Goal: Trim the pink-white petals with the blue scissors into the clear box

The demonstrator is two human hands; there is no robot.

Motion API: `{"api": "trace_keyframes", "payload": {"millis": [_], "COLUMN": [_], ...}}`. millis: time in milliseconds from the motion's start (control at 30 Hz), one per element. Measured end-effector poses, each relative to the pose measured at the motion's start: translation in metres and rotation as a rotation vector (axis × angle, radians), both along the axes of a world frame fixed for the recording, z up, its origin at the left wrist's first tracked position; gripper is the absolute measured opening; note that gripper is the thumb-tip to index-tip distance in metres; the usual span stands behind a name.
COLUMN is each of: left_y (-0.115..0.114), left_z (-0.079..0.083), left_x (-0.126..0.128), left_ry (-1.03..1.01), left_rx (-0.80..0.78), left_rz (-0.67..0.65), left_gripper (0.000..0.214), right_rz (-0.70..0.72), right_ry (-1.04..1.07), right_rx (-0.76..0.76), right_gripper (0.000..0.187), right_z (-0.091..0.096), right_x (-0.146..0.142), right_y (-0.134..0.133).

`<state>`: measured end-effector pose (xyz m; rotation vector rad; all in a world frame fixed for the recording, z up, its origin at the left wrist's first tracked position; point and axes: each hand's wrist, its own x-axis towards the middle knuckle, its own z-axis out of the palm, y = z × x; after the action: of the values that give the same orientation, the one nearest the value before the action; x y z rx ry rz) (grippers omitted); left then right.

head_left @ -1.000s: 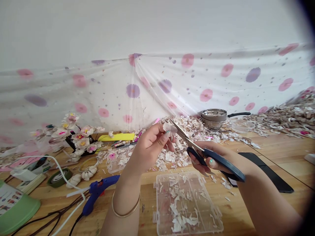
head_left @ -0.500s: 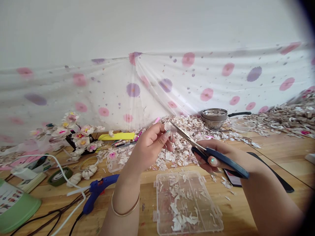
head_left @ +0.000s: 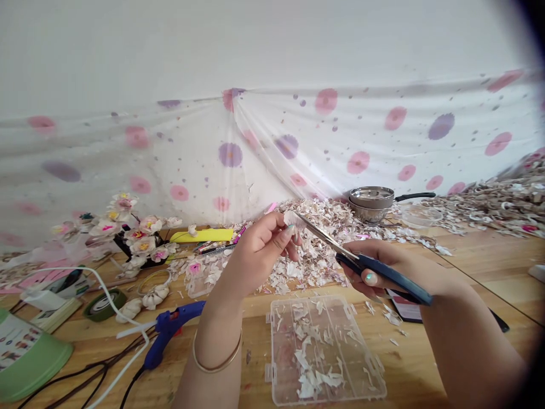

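My left hand (head_left: 264, 247) pinches a thin whitish petal-like piece (head_left: 293, 219) between thumb and fingertips. My right hand (head_left: 374, 264) is wrapped round the dark blue handles of a pair of scissors (head_left: 326, 237). The scissors point up and left, their blade tips at the right edge of the white piece. The blades look nearly closed; whether they are cutting into it I cannot tell. Below both hands lies a clear plastic compartment box (head_left: 327, 352) with white scraps scattered on it. Behind the hands spreads a heap of whitish shavings (head_left: 319, 267).
Left on the wooden table are a blue glue gun (head_left: 170, 329), green tape roll (head_left: 102, 305), garlic bulbs (head_left: 155, 297), light green container (head_left: 29, 358) and handmade flowers (head_left: 142, 244). Stacked metal bowls (head_left: 371, 199) stand at back right. A phone (head_left: 406, 309) lies beneath my right forearm.
My right hand and the scissors have shifted slightly to the right, and the blades look a little closer together. My left hand holds the white piece in nearly the same spot.
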<state>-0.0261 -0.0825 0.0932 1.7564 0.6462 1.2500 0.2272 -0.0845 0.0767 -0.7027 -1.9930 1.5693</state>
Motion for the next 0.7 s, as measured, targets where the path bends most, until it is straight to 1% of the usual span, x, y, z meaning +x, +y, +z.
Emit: {"api": "trace_keyframes", "payload": {"millis": [333,433,700], "left_y": [-0.0009,-0.0012,0.0001], "left_z": [0.0002,0.0004,-0.0004], "left_x": [0.0022,0.002,0.0021], "left_ry": [0.001,-0.009,-0.027], "left_rx": [-0.014,-0.016,-0.037], "left_rz": [-0.002,-0.016,-0.041], "left_gripper": [0.023,0.022,0.017], "right_rz": [-0.019,-0.022,-0.023], "right_ry": [0.022,0.019,0.008], "right_rx": [-0.046,-0.059,-0.034], "right_gripper": [0.033,0.033,0.036], "right_z": [-0.0015,-0.0012,0.0019], "right_x": [0.002,0.002,0.0014], "right_y": [-0.0003,0.0,-0.0013]}}
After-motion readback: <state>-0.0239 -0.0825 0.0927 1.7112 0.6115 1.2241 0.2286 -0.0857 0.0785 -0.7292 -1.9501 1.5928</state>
